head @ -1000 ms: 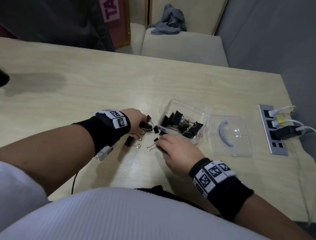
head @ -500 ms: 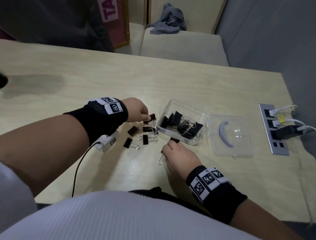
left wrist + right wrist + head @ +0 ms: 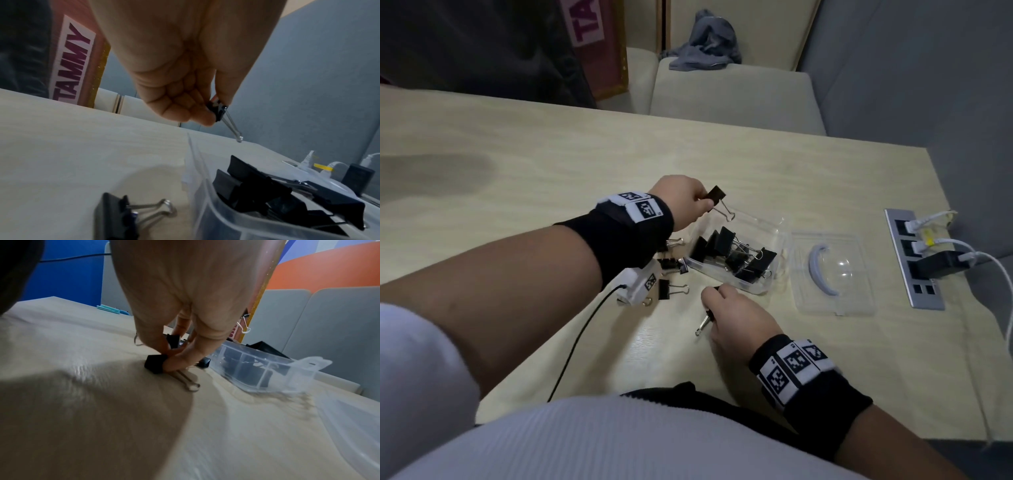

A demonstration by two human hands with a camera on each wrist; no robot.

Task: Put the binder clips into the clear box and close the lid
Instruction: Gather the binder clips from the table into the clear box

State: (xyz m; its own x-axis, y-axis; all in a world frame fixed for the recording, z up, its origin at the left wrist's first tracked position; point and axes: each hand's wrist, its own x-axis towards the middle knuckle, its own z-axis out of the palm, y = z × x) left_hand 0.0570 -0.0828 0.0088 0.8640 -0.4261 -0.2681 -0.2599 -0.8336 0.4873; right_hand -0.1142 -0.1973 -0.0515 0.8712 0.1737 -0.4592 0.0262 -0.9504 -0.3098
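Observation:
The clear box (image 3: 774, 233) sits mid-table with several black binder clips (image 3: 736, 255) inside; its wall (image 3: 205, 199) shows in the left wrist view and its rim (image 3: 267, 368) in the right wrist view. My left hand (image 3: 681, 202) pinches a black binder clip (image 3: 717, 198) in the air over the box's near-left corner, handles hanging down (image 3: 219, 112). My right hand (image 3: 736, 315) grips another binder clip (image 3: 156, 365) on the table in front of the box, its wire handle (image 3: 703, 325) sticking out. The clear lid (image 3: 832, 274) lies flat to the right of the box.
Three loose binder clips (image 3: 671, 289) lie on the table left of the box, partly under my left wrist; one (image 3: 123, 216) is close in the left wrist view. A power strip (image 3: 914, 260) with plugged cables is at the right edge. A black cable (image 3: 578, 342) runs from my left wrist.
My left hand has lifted a clip off the table and carried it up and right over the box. My right hand has drawn back toward me, holding its clip on the table.

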